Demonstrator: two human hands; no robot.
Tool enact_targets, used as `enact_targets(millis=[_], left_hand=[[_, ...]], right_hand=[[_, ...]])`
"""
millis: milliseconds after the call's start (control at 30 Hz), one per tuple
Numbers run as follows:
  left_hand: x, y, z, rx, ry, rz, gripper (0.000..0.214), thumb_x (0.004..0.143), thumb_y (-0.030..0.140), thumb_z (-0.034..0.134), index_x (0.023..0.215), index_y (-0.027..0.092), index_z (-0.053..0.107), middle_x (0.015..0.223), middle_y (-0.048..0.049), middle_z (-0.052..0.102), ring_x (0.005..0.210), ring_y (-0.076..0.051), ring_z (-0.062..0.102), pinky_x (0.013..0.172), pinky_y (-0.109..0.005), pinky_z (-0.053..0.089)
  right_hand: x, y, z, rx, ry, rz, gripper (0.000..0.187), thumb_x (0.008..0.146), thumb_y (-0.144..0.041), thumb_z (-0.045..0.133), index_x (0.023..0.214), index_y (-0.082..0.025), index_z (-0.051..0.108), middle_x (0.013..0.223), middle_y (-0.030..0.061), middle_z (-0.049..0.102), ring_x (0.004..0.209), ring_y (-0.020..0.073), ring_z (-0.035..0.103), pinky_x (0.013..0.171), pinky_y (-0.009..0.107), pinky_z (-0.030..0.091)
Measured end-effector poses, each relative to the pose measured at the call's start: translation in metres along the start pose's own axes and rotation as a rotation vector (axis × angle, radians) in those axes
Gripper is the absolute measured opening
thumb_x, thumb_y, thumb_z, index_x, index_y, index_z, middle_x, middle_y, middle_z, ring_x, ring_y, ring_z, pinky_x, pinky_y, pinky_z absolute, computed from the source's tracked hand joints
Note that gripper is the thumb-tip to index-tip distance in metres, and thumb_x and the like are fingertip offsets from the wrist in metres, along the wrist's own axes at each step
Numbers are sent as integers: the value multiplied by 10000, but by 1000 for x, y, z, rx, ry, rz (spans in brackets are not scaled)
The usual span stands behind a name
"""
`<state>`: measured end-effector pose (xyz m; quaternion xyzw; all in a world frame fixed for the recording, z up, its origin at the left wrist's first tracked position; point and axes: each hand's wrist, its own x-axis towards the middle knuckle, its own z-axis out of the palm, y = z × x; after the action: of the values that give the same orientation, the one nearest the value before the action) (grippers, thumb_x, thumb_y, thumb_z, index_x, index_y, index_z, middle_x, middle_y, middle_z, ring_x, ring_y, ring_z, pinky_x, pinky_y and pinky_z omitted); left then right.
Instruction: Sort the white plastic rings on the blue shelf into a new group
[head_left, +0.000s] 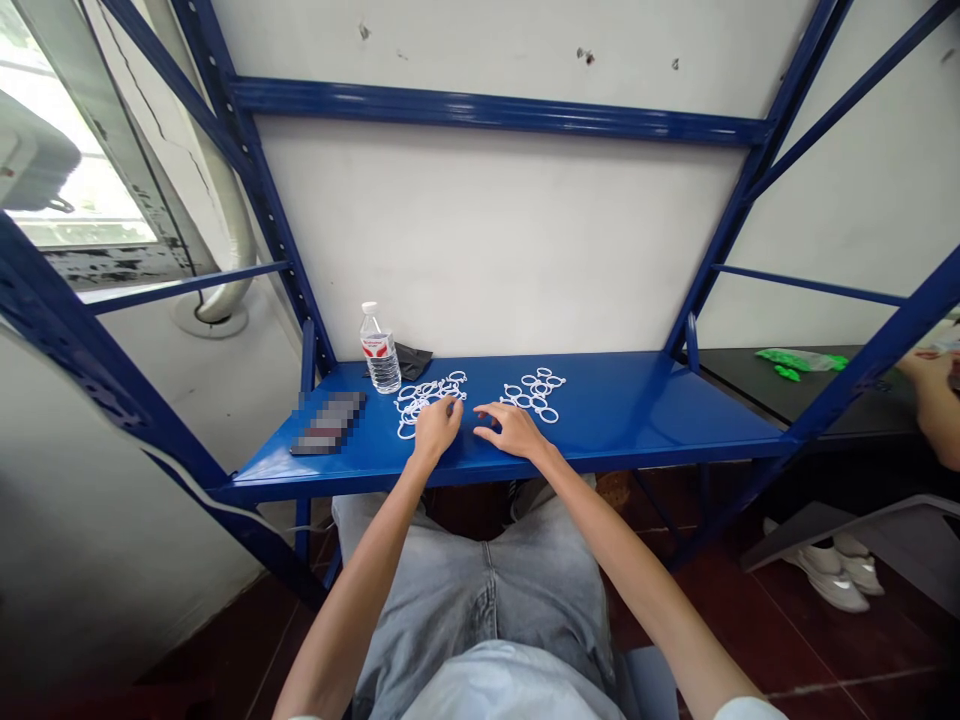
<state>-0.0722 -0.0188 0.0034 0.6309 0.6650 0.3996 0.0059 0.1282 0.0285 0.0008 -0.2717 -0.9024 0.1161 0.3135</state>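
Observation:
A tangled pile of white plastic rings (411, 404), each with a small tab, lies on the blue tabletop. My left hand (437, 428) is at the right edge of this pile, its fingers curled in toward the thumb. Whatever its fingertips pinch is hidden, though white rings show right beside them. A second, looser group of white rings (534, 392) spreads out further right. Just in front of that group is my right hand (511, 430), thumb and forefinger apart and pointing left, with nothing visible between them.
Left of the pile, a water bottle (380, 352) stands by a black bag (414, 361), and a blurred phone-like object (328, 424) lies nearer the edge. Blue metal posts (724, 240) frame the table (637, 400). At right, another person's arm (937, 395) reaches near green pieces (806, 360).

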Motion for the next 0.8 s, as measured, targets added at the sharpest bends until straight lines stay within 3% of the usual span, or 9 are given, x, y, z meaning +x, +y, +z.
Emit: enact_targets(millis=[100,200,267,433,533,667,800], left_hand=[[8,21,19,-203,66,-76,358,1030,331,424,996,200,756,958,-102,793,898,-254,722,814,-332,479],[10,35,38,-351,26,-126,372,1030,318,393,1028,206,748,1070,-107,797,1020,-269,726,903,-363,508],[9,33,43,-441,-18,-148,383,1035,343,388,1049,200,744,1055,-106,795,995,-262,733,892,-368,535],[7,1,28,-625,-194,-153,376,975,363,503,1207,159,716,1012,-102,788,841,-214,744,716,-315,595],[2,-12,17,-594,-296,-73,379,921,363,574,1170,135,744,972,-101,790,804,-206,739,693,-300,587],[-3,-14,16,-519,-287,-14,393,857,336,649,1175,137,764,1043,-109,802,776,-205,740,717,-309,578],[-4,-13,20,-507,-275,1,324,882,372,636,1056,158,806,945,-92,819,868,-250,767,820,-345,587]], right_hand=[[0,-1,0,-25,-16,-6,480,950,-453,771,1377,-262,666,1198,68,755,926,220,716,882,342,548],[1,0,2,-99,-7,32,378,959,-458,758,1238,-208,711,1117,93,753,969,256,716,845,338,543],[2,1,3,-120,-8,54,322,981,-436,732,1199,-199,720,1098,95,753,977,259,719,830,330,543],[3,1,4,-80,52,79,406,951,-346,735,1335,-223,689,1190,90,751,1024,245,723,886,328,549],[2,2,5,-35,69,94,406,923,-276,715,1325,-219,701,1209,87,756,985,230,727,897,335,551],[2,3,4,8,84,100,393,913,-268,706,1301,-211,707,1203,84,764,935,219,724,889,341,552],[2,2,0,54,80,132,390,913,-254,692,1302,-224,703,1178,63,774,815,178,706,847,322,553]])
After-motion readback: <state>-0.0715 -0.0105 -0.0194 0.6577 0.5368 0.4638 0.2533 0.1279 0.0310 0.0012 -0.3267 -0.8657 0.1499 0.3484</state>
